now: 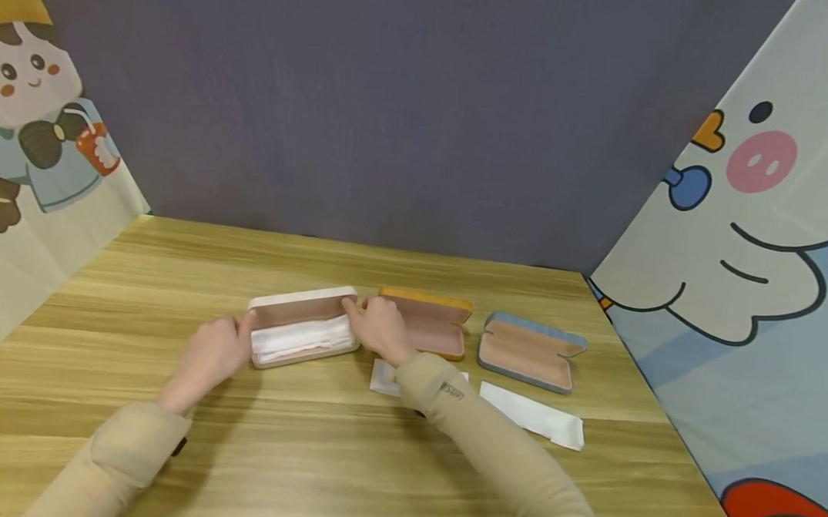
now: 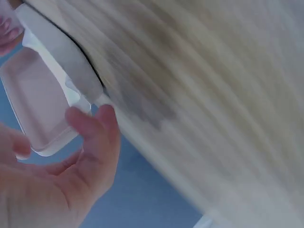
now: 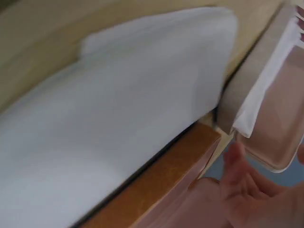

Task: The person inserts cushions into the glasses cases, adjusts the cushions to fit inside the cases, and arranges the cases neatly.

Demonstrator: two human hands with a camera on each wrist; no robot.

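A white glasses case [image 1: 304, 294] lies with its lid raised, showing a pinkish lining and a folded white cloth [image 1: 303, 337] inside. My left hand [image 1: 217, 348] holds its left end, the fingertips right at the corner of the base in the left wrist view. At the other end my right hand [image 1: 381, 328] grips the case, its fingers spread between base and lid in the right wrist view. Just behind the right hand, an orange glasses case [image 1: 435, 333] stands open with a pink lining, partly covered by that hand.
A blue glasses case [image 1: 531, 350] sits open on the right. In front of it lies a folded white cloth [image 1: 532, 414]; another pale cloth [image 1: 384, 378] is partly hidden under my right sleeve. The wooden table [image 1: 294, 454] ends at a dark grey back panel [image 1: 365, 117] and printed side panels.
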